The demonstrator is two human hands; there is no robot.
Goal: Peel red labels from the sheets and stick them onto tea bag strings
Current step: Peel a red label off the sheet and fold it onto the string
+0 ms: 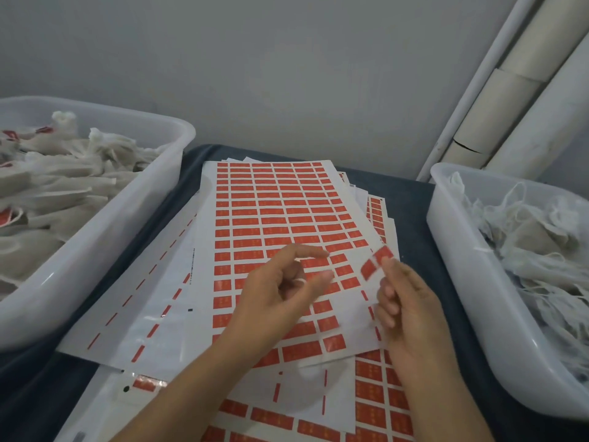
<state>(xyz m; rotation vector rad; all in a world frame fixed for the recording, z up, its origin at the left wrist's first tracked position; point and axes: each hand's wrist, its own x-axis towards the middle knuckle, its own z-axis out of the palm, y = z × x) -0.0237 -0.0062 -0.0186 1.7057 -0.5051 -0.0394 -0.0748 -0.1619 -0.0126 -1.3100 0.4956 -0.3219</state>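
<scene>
Above the label sheets [280, 212], the right hand [404, 301] pinches a peeled red label [376, 261] while the left hand [280, 291] hovers beside it, loosely curled, holding nothing.

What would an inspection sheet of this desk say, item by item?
Surface: dark blue cloth, mostly covered by sheets.
Job's things: top label sheet on a fanned stack; one peeled red label pinched by the right hand; left tub of tea bags, some with red labels; right tub of stringed bags.
Clutter: stripped backing sheet.
Hands: left hand above the sheet, holding nothing.
Cables: nothing seen.
Surroundings: grey wall; cardboard tubes leaning at right.
</scene>
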